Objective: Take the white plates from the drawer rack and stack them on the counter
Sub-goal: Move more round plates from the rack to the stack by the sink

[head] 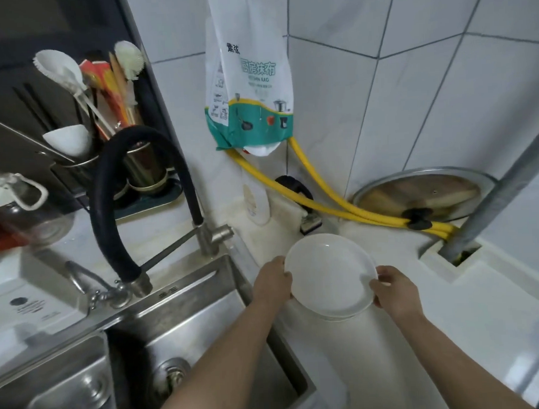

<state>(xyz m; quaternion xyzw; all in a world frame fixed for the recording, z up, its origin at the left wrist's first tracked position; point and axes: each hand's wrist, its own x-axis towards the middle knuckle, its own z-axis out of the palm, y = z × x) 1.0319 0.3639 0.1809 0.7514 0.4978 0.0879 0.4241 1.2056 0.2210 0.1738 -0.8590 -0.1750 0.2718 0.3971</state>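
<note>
A round white plate (328, 274) is held over the white counter (421, 321) to the right of the sink. My left hand (273, 286) grips its left rim and my right hand (394, 290) grips its right rim, thumbs on top. The edge of another white plate (339, 318) shows just beneath it on the counter; I cannot tell whether the two touch. The drawer rack is out of view.
A steel sink (182, 347) with a black hose faucet (107, 196) lies to the left. Yellow hoses (323, 202), a glass pan lid (422, 194) and a metal pipe (502, 194) stand behind the plate. A rag packet (247, 81) hangs on the tiled wall.
</note>
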